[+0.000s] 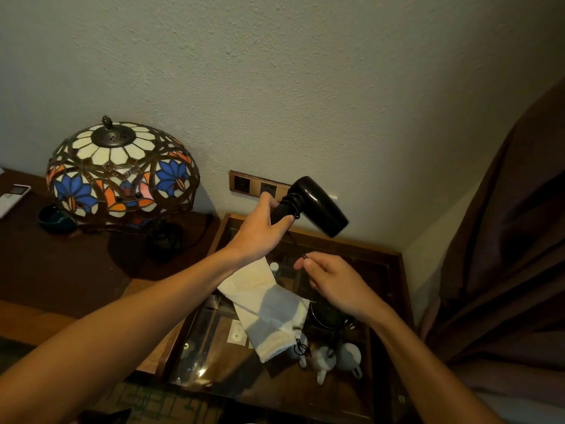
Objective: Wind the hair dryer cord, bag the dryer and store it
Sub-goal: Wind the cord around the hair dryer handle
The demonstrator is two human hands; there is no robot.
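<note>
My left hand (265, 228) grips the handle of a black hair dryer (321, 206), held up in front of the wall with its barrel pointing down to the right. Several turns of black cord (293, 202) wrap the handle just above my fingers. A thin strand of cord runs down from there to my right hand (334, 284), which pinches it between thumb and fingers. A white cloth bag (269, 307) with a black drawstring lies flat on the glass-topped side table (394, 301) below my hands.
A stained-glass lamp (122, 172) stands on the dark wooden table at left, with a remote (12, 198) beyond it. Wall sockets (256, 186) sit behind the dryer. White teacups (336, 359) show under the glass. A brown curtain (504, 255) hangs at right.
</note>
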